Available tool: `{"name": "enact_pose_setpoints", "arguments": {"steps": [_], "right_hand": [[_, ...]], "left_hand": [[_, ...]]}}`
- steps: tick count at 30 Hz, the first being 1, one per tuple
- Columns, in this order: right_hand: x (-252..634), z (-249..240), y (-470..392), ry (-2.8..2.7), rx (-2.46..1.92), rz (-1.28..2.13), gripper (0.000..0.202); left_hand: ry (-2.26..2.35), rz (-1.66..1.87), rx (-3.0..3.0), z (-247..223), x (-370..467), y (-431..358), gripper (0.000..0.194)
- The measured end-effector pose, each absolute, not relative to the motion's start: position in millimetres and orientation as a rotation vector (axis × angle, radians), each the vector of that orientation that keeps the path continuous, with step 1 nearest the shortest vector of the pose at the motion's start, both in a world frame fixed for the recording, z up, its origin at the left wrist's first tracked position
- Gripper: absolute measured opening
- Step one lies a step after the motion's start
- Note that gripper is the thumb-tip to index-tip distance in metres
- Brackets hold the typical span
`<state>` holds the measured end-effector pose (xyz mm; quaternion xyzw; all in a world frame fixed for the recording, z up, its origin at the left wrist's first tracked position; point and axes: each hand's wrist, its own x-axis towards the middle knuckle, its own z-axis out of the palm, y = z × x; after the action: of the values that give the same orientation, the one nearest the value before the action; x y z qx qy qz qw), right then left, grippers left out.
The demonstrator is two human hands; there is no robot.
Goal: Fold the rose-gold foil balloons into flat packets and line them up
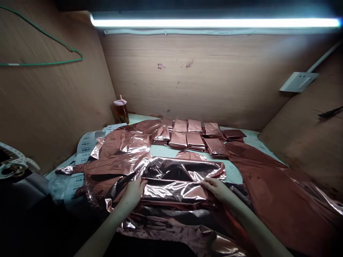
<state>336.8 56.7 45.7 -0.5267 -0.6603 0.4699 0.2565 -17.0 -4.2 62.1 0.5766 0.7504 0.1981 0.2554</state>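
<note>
A flat, shiny rose-gold foil balloon (174, 191) lies in front of me, folded over into a wide band. My left hand (134, 192) pinches the band's upper edge near its left end. At the right end, my right hand (215, 187) grips the same edge between thumb and fingers. Just beyond the band is another foil fold (167, 167); whether it belongs to the same piece I cannot tell. Loose foil (171, 221) hangs toward my body below the hands. Small folded foil packets (194, 139) sit in two rows farther back.
Unfolded foil (120, 146) spreads on the left, and a large flat foil sheet (281, 200) covers the right. A lidded drink cup (121, 110) stands at the back left, near a strip of printed labels (87, 144). Wooden panels (187, 82) enclose the pale tabletop (234, 173).
</note>
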Motion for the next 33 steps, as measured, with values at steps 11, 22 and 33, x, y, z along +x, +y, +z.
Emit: {"name": "enact_pose_setpoints", "arguments": {"steps": [11, 22, 33], "right_hand": [[364.0, 67.6, -12.2, -1.754, -1.168, 1.286, 0.023], [361.4, 49.2, -32.4, -1.742, -1.216, 1.255, 0.036], [339.6, 32.6, 12.9, -1.776, -1.769, 0.822, 0.037]], "left_hand": [[1.340, 0.732, 1.744, 68.6, -44.7, -31.2, 0.025], [1.642, 0.851, 1.722, 47.4, -57.9, -49.8, 0.038], [2.435, 0.477, 2.120, 67.6, 27.4, -29.1, 0.037]]}}
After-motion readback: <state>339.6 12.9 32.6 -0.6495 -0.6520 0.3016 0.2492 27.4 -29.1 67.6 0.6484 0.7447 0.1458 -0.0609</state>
